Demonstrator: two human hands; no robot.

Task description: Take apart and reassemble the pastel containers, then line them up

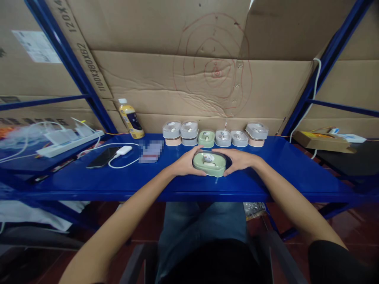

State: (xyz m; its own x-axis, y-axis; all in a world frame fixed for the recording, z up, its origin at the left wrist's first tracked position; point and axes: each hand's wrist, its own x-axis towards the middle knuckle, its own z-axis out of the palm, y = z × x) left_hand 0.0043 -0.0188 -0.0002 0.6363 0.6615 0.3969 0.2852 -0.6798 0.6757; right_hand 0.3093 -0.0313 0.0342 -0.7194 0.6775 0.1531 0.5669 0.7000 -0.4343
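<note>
The big cardboard wall (148, 75) stands up behind both hands. The blue table (254, 183) is under and around them. A long white power strip (69, 145) lies far off to the left of the grip. A yellow drink bottle (132, 120) stands up, back and to the left of the hands.

The left hand (186, 162) and the right hand (239, 158) hug one green lidded box (215, 169) from its two sides, fingers curled around it. The box is between them, lid up, near the front of the table. I can't tell if its bottom touches the table.

Just behind the grip is a row of small lidded boxes. Three spots are already two boxes high: a left stack (172, 132), the stack beside it (189, 132), and a right stack (257, 133). Between them, three spots are just one box high: a small green box (206, 138), a gray box (223, 138) and another gray box (239, 138). The held box is apart from the row, not on any of them.

Left of the grip lie a black phone (102, 157) and a little white plug (123, 150) with a cord.
</note>
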